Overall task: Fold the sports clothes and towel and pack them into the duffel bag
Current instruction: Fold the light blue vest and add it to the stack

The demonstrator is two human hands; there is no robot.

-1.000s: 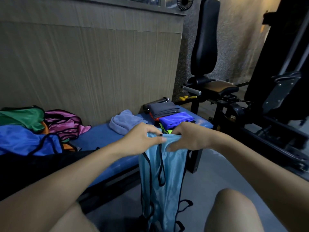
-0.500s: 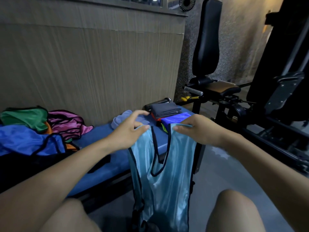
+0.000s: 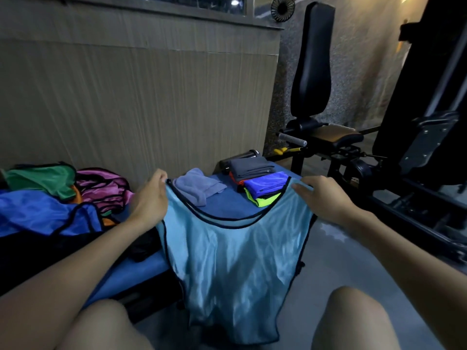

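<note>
Left hand point(image 3: 149, 198) and right hand point(image 3: 321, 195) pinched the shoulders of the shiny light-blue mesh bib point(image 3: 235, 258), spread beyond the blue padded desk's point(image 3: 227, 203) near edge; advice: keep shoulders level, lay flat before folding.

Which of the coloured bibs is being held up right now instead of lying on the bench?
The light blue bib: the left hand and right hand hold its shoulders and it hangs spread out. The others lie on the bench.
</note>
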